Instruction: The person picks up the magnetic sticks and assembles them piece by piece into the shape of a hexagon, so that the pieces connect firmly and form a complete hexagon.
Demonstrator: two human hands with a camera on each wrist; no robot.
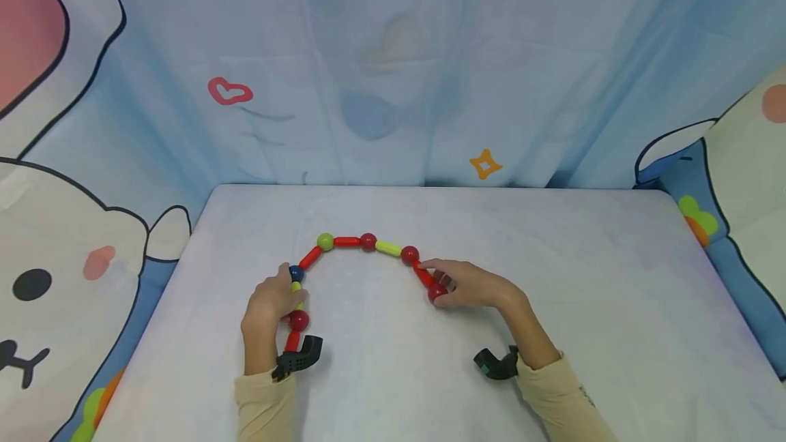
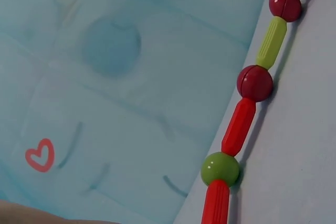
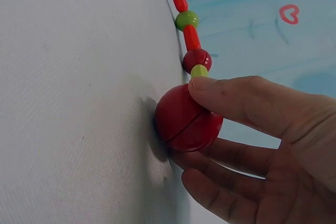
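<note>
A toy chain of balls and rods, apparently magnetic, lies in an arch on the white table. Its links include a green ball [image 1: 325, 241], red rods [image 2: 239, 127] and yellow-green rods [image 1: 388, 248]. At the arch's left side, my left hand [image 1: 270, 302] grips a yellow-green rod between a blue ball [image 1: 297, 273] and a red ball [image 1: 299, 320]; some fingers are hidden. My right hand [image 1: 473, 284] holds the red ball [image 3: 184, 121] at the right end, with the thumb on one side and fingers beneath in the right wrist view.
Black wrist mounts [image 1: 301, 357] sit on both wrists, the left one partly covering the chain's lower red rod [image 1: 293, 341]. The white table [image 1: 583, 258] extends to the right. Behind it hangs a blue printed curtain [image 1: 393, 121].
</note>
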